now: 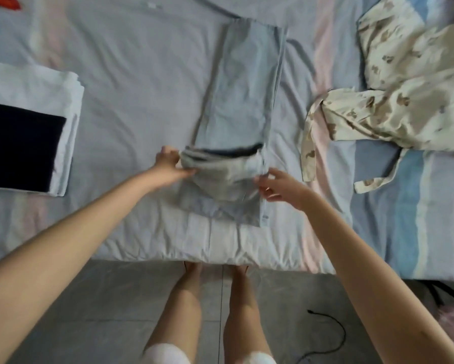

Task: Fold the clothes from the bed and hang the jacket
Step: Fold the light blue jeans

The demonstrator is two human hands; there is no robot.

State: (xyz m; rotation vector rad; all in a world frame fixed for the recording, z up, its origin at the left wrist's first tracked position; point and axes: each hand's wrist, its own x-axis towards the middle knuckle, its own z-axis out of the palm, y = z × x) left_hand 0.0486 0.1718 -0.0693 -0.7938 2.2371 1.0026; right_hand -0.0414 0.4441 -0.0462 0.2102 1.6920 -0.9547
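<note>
A long pale grey-blue garment (241, 95) lies folded lengthwise in the middle of the bed (131, 74), running away from me. Its near end is lifted into a fold, and a dark opening shows under the raised edge. My left hand (169, 164) grips the left corner of that fold. My right hand (278, 185) pinches the right corner. A cream floral jacket (404, 95) lies crumpled and unfolded at the right of the bed, its belt trailing toward me.
A folded stack sits at the bed's left edge: a white piece (36, 85) with a black one (18, 145) on top. Something red (8, 2) peeks in at the top left. My legs stand on grey tiles, with a black cable (333, 332) on the floor to the right.
</note>
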